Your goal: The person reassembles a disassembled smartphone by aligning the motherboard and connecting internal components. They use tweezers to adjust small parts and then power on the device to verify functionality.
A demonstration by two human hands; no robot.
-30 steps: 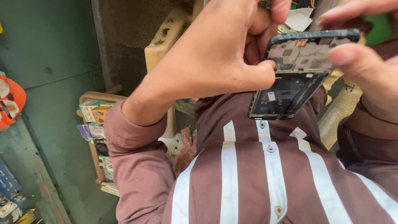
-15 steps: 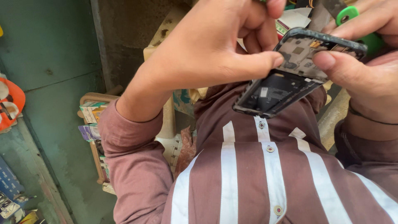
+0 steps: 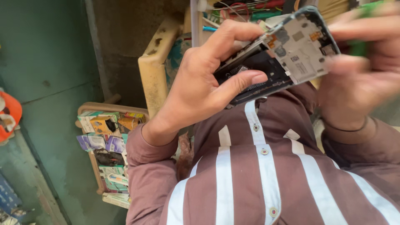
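My left hand (image 3: 200, 87) grips an opened phone body (image 3: 291, 50) by its lower end, thumb across the dark inner face and fingers curled over the top edge. The phone is tilted, and its grey circuit-board side with small orange parts faces me. My right hand (image 3: 358, 83) is blurred at the phone's right end and holds a green-handled tool (image 3: 359, 46). I cannot see the tool's tip. Below both hands is my maroon shirt (image 3: 258, 179) with white stripes.
A wooden crate (image 3: 108, 150) holding several coloured packets stands at lower left. A cream plastic piece (image 3: 156, 71) rises beside my left wrist. Wires and small parts (image 3: 246, 8) lie at the top. An orange object (image 3: 10, 112) sits at the far left.
The phone has turned and swung up to the right, so more of its circuit-board side now faces me. My right hand has shifted along its right end and is blurred.
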